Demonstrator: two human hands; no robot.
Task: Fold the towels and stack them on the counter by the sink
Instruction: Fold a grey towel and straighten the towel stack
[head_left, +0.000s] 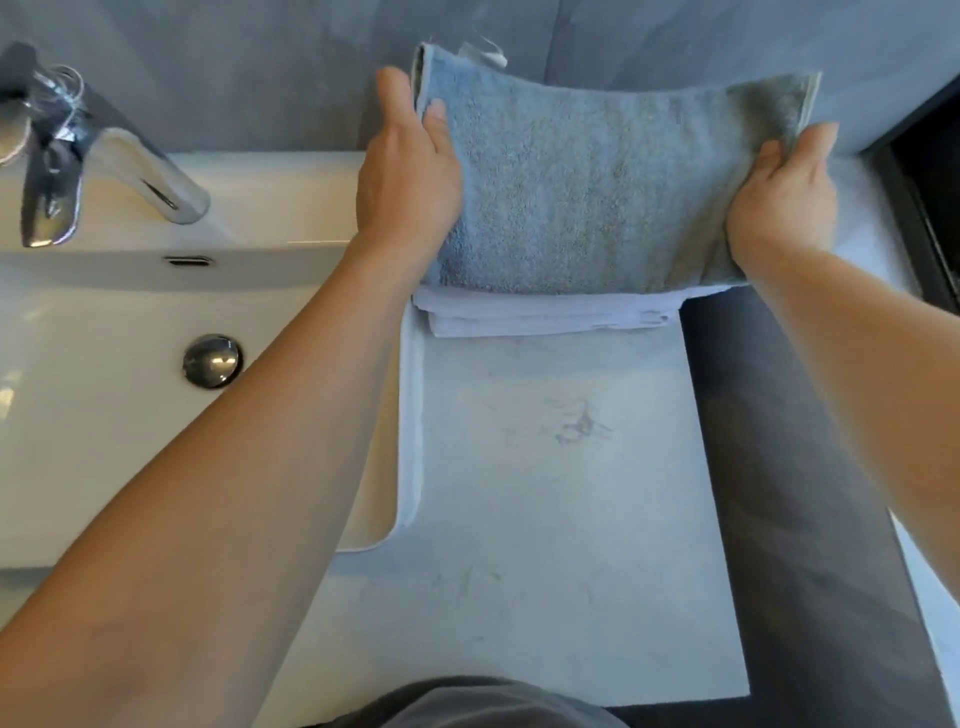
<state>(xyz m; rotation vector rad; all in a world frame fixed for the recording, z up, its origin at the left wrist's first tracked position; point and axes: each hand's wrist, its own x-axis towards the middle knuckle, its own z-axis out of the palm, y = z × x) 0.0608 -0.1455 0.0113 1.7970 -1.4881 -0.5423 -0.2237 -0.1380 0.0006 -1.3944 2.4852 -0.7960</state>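
We grip folded blue terry towel (587, 187) at 12 o'clock: left hand (410, 171), right hand (784, 202) pinching its ends, over folded white towels (545, 314); white basin (104, 415) at 9.

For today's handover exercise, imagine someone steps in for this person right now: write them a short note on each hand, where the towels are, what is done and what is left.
Left hand: grips the left edge of the folded blue towel, thumb on top.
Right hand: grips its right edge, fingers curled round it.
Blue towel: folded, held over the white folded towel, which lies on the counter right of the sink. Whether it rests fully on it is unclear.
Done: both towels folded, white one placed.
Left: set the blue towel squarely on the stack, then let go.
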